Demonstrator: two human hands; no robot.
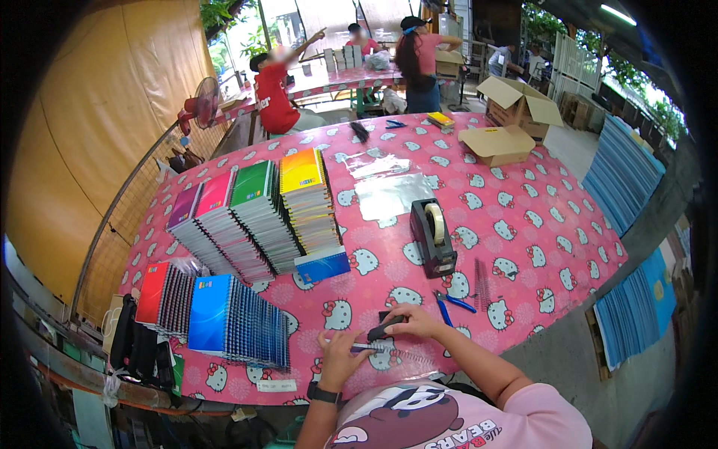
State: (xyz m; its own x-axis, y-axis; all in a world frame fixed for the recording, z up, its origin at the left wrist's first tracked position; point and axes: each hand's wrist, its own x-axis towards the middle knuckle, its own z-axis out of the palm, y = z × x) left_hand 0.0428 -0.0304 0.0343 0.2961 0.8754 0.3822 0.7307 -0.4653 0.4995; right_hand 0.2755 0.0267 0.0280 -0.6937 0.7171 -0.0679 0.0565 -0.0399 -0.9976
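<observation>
Near the front edge of the table, my left hand [342,359], with a dark band on the wrist, is closed on a thin white and dark-blue item [361,347] seen nearly edge-on; its kind is unclear. A loose wire coil [407,355] extends from beside that item toward the right. My right hand [413,321] is just beyond, fingers closed on a small black rounded object [384,329] that touches or almost touches the thin item. Right of my hands lie blue-handled pliers [455,302] and another wire coil [480,283].
Spiral notebooks stand left in stacks: blue [212,314], red [153,288], green [253,183], yellow [302,172]. A black tape dispenser [432,243] and clear plastic sheets [394,197] lie mid-table. Open cardboard boxes [499,144] are far right. Several people are beyond.
</observation>
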